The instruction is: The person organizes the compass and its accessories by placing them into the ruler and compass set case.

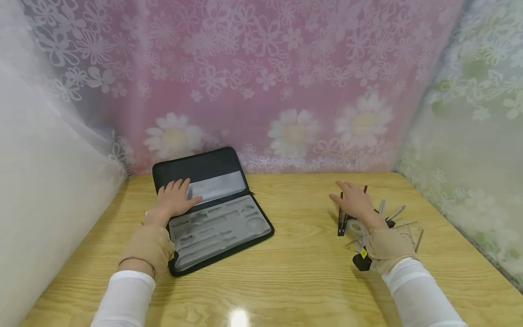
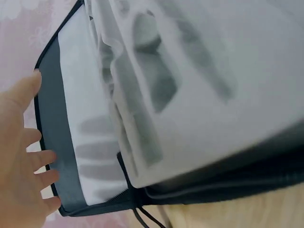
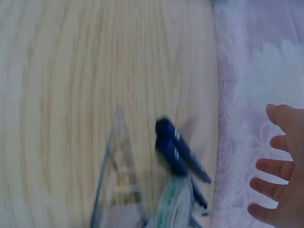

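Note:
My left hand (image 1: 173,199) is spread, with straight fingers, over the lid of a black zip case (image 1: 196,165). The case lies open, showing a whitish pocket (image 2: 90,114) in the lid and a grey moulded tray (image 1: 241,231) whose recesses hold nothing. Whether this hand touches the lid I cannot tell. On the right, my other hand (image 1: 354,201) hovers with loosely spread fingers, holding nothing. Below it lie dark pens or pencils (image 1: 340,220), a ring like a tape roll (image 1: 355,227) and a clear set square (image 3: 118,190), partly hidden by the wrist.
Slim metal tools (image 1: 395,212) lie right of the right wrist, near clear triangular rulers (image 1: 408,231). A small black object with a yellow label (image 1: 362,262) sits by the right forearm. A flowered curtain (image 1: 261,91) hangs behind the wooden table (image 1: 302,263).

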`<state>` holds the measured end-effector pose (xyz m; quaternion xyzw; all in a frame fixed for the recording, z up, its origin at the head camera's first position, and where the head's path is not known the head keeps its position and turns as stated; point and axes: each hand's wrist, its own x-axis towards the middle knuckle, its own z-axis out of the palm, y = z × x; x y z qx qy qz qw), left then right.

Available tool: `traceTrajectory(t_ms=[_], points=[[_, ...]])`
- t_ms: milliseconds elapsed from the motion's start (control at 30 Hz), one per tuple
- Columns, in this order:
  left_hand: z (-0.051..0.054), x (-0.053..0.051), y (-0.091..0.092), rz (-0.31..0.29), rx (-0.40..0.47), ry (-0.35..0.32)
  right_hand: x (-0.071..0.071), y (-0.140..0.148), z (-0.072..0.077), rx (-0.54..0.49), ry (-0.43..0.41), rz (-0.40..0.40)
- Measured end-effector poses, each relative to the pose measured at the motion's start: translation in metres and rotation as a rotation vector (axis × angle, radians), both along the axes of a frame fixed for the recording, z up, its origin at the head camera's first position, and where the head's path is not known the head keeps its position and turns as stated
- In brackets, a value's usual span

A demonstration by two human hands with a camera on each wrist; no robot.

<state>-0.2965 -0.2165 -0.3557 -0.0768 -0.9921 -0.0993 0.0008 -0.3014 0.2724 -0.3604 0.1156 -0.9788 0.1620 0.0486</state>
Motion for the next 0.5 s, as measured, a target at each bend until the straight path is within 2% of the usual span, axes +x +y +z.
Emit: traceTrajectory(t_ms=[100,200,333,400,500], points=[[-0.002,0.001,-0.007,0.02,0.039,0.024,-0.003,-0.017,-0.002,-0.014,0.017,0.058],[-0.003,0.003,-0.015,0.044,0.063,0.09,-0.006,-0.04,-0.003,-0.02,0.004,0.119],[-0.004,0.008,-0.025,0.109,0.104,0.146,-0.007,-0.073,-0.005,-0.002,-0.016,0.19],[-0.005,0.01,-0.029,0.161,0.139,0.129,-0.008,-0.09,-0.005,0.012,-0.026,0.214],[-0.005,0.012,-0.033,0.272,0.184,0.085,-0.012,-0.113,-0.007,0.038,-0.027,0.245]])
